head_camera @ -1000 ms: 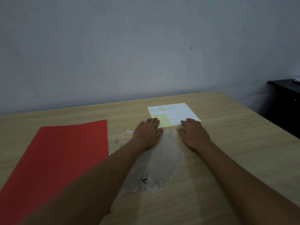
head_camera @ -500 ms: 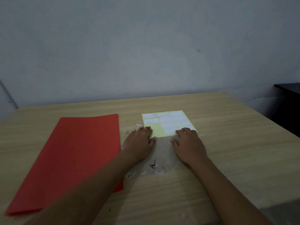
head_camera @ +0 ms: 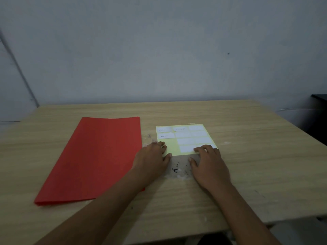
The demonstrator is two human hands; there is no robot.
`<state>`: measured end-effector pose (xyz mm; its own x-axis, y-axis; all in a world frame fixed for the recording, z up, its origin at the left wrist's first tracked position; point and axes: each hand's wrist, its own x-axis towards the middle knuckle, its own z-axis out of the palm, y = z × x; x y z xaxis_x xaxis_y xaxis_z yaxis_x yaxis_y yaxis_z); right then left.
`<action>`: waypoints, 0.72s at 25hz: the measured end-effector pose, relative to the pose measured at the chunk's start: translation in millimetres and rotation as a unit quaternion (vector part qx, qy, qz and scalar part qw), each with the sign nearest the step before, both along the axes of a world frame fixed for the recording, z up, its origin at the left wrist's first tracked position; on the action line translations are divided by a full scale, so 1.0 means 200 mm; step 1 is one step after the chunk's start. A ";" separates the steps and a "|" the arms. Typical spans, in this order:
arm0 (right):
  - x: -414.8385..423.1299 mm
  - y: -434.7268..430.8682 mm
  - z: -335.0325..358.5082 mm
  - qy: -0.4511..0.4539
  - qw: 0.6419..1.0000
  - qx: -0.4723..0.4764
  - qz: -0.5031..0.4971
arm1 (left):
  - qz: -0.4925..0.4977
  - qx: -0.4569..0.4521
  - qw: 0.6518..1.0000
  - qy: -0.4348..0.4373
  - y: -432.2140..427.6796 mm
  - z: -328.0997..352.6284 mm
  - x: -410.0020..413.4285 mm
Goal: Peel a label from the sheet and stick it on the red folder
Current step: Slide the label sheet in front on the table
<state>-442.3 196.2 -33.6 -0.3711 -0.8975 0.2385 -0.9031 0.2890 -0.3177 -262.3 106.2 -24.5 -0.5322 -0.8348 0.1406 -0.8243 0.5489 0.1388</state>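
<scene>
Hands first, since that's what changed: compared with half a second back, the head camera has swung a bit so the whole red folder (head_camera: 93,160) is in view now, and the label sheet (head_camera: 185,138) sits closer to the middle of the picture. Both hands are pretty much where they were, parked at the near edge of the sheet.

Left hand (head_camera: 152,161) lies flat, palm down, fingers loosely spread, fingertips on the sheet's near-left corner, thumb along its near edge. No grip on anything, just pressing. Right hand (head_camera: 208,165) is also palm down, fingers curled onto the nearest white label (head_camera: 187,149) at the near-right corner. Can't tell if it's actually pinching a label edge or just resting there.

Writing: three labels at the far-left of the sheet have some handwriting on them, but it's too blurry to read. There's a black scribble (head_camera: 175,170) on the bench (head_camera: 247,156) between the hands, also not legible.

The sheet is pale yellow backing with rows of white rectangular labels, and the near-left part is bare yellow. It lies flat on the wooden bench just right of the folder, not touching it. The folder is plain red, closed, flat, angled slightly.
</scene>
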 end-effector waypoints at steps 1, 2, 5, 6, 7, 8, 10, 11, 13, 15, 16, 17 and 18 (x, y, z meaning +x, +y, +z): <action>0.01 0.01 0.00 0.000 1.000 -0.002 0.000 | 0.002 -0.004 1.000 0.002 0.01 0.00 0.01; 0.01 0.02 0.00 0.001 1.000 -0.005 0.001 | 0.003 -0.009 1.000 0.006 0.03 -0.01 0.01; 0.03 0.04 0.01 0.003 1.000 -0.007 0.001 | 0.010 -0.020 1.000 0.015 0.05 -0.01 0.03; 0.03 0.04 0.01 0.006 1.000 -0.005 0.000 | 0.012 -0.022 1.000 0.014 0.06 -0.01 0.03; 0.03 0.04 0.02 0.010 1.000 -0.001 -0.002 | 0.018 -0.024 0.999 0.014 0.05 0.00 0.03; 0.03 0.03 0.03 0.018 1.000 0.005 -0.006 | 0.028 -0.026 0.999 0.018 0.05 0.01 0.03; 0.02 0.01 0.06 0.040 0.999 0.015 -0.013 | 0.050 -0.041 0.997 0.037 0.03 0.03 0.02; 0.02 -0.01 0.07 0.044 0.999 0.014 -0.014 | 0.055 -0.059 0.996 0.046 0.01 0.05 0.01; 0.01 -0.05 0.11 0.038 0.999 -0.004 -0.017 | 0.047 -0.094 0.992 0.071 -0.03 0.06 -0.02; 0.00 -0.10 0.14 0.033 0.999 -0.020 -0.015 | 0.024 -0.094 0.988 0.121 -0.10 0.07 -0.05; -0.01 -0.14 0.15 0.025 0.999 -0.024 -0.012 | 0.008 -0.077 0.987 0.139 -0.15 0.06 -0.07; -0.02 -0.18 0.16 0.011 1.000 -0.026 -0.009 | -0.008 -0.055 0.988 0.143 -0.19 0.05 -0.08; -0.03 -0.23 0.17 -0.006 1.000 -0.025 -0.006 | -0.023 -0.036 0.990 0.132 -0.23 0.04 -0.10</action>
